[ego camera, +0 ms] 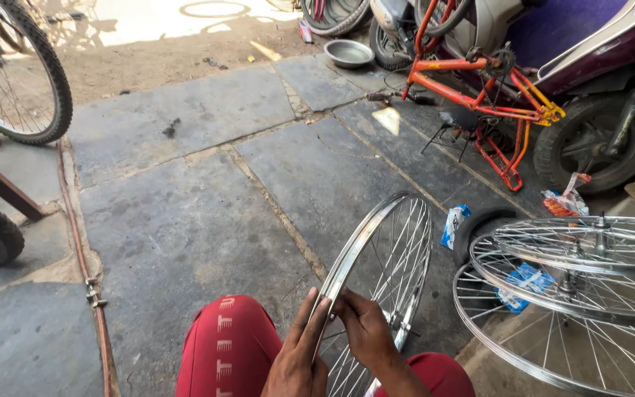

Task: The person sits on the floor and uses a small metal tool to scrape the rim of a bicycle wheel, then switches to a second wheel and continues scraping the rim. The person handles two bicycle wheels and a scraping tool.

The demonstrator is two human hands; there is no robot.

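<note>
A bare silver bicycle wheel rim (381, 234) with thin spokes stands upright between my knees, which are in red trousers. My left hand (299, 356) presses flat against the near side of the rim, fingers together. My right hand (365, 327) grips the rim from the other side, fingertips pinched at its edge next to the left hand. The hub (400, 325) shows just past my right hand.
Several spoked rims (575, 294) are stacked at the right. An orange bicycle frame (479, 88) and a scooter (597, 81) stand at the back right. A metal bowl (348, 53) lies far ahead. Bicycle tyres (20, 81) stand at the left on stone slabs.
</note>
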